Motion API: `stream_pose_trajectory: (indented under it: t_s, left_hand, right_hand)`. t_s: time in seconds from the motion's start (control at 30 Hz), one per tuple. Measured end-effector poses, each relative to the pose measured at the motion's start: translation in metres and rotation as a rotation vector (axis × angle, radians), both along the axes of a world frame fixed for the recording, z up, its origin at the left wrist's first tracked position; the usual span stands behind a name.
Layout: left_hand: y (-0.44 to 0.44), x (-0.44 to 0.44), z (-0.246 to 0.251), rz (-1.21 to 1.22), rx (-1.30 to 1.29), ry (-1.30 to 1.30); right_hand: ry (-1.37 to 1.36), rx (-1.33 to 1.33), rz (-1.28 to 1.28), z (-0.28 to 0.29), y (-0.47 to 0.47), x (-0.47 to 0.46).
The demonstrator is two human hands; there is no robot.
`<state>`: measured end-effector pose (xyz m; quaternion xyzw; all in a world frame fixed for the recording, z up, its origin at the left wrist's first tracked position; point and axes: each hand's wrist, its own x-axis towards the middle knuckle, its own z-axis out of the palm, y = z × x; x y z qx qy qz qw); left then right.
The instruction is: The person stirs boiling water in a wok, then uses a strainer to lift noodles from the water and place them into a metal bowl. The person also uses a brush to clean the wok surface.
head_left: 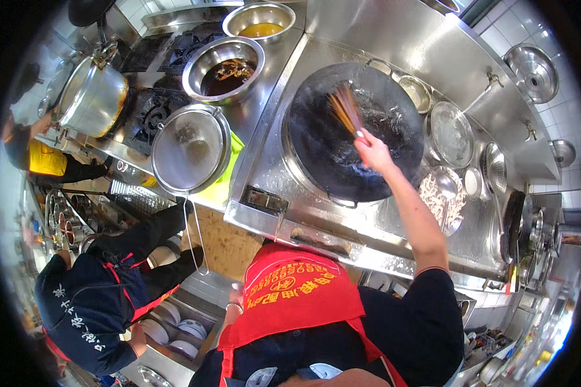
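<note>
Inside the large black wok, a bundled bamboo wok brush is held in my right hand. Its bristles look blurred, and the wok's wet inner surface glistens. My left hand hangs low at the left edge of my red apron, mostly hidden; whether it holds anything does not show. Right of the wok, a metal ladle rests in a bowl of pale sliced strips.
A round fine-mesh strainer, a steel bowl of dark liquid and one of yellow oil stand left of the wok. A large pot sits beyond. A co-worker bends at lower left; another person stands farther off.
</note>
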<state>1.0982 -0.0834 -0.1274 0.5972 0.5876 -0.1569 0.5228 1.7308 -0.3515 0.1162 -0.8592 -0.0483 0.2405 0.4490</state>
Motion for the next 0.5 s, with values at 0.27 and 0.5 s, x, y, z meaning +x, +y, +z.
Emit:
stream_pose_trajectory:
  t_s: [0.27, 0.5]
  left_hand:
    - [0.011, 0.001, -0.027, 0.264, -0.067, 0.021]
    - [0.005, 0.025, 0.009, 0.000, 0.004, 0.005]
  right_hand:
    - [0.306, 0.024, 0.382, 0.070, -0.039, -0.078]
    - [-0.360, -0.625, 0.512, 0.056, -0.068, 0.010]
